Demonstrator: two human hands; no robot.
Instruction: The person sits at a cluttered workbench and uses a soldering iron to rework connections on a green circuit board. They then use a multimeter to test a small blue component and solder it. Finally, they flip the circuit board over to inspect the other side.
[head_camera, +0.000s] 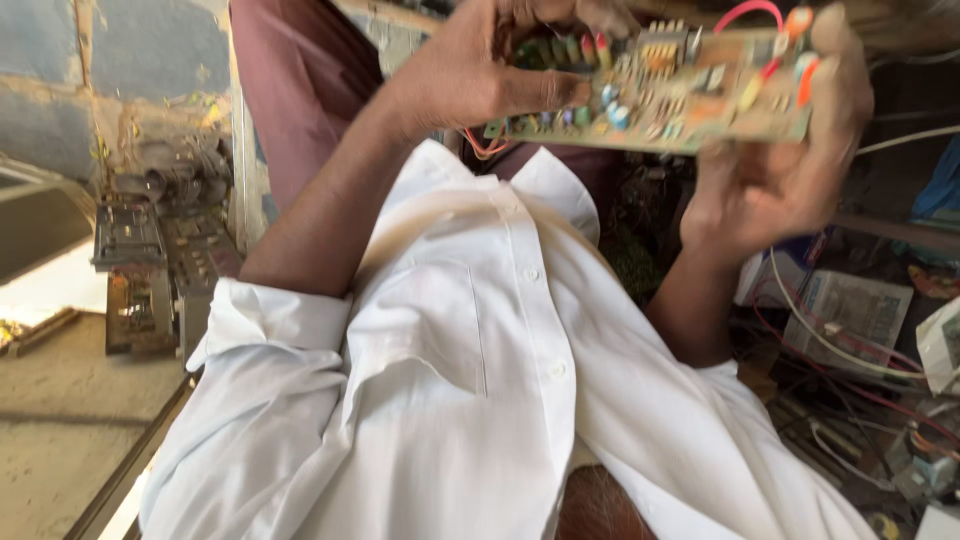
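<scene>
Cluttered workbench (862, 318) behind blurs; right hand (470, 72) and left hand (775, 170) cover circuit board (668, 100) ends.

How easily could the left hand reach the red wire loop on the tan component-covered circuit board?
Probably yes: the left hand grips the circuit board beside the red wire loop, nothing between.

circuit board (660, 90) between both hands | wires (850, 370) right | stacked equipment (150, 270) left
</scene>
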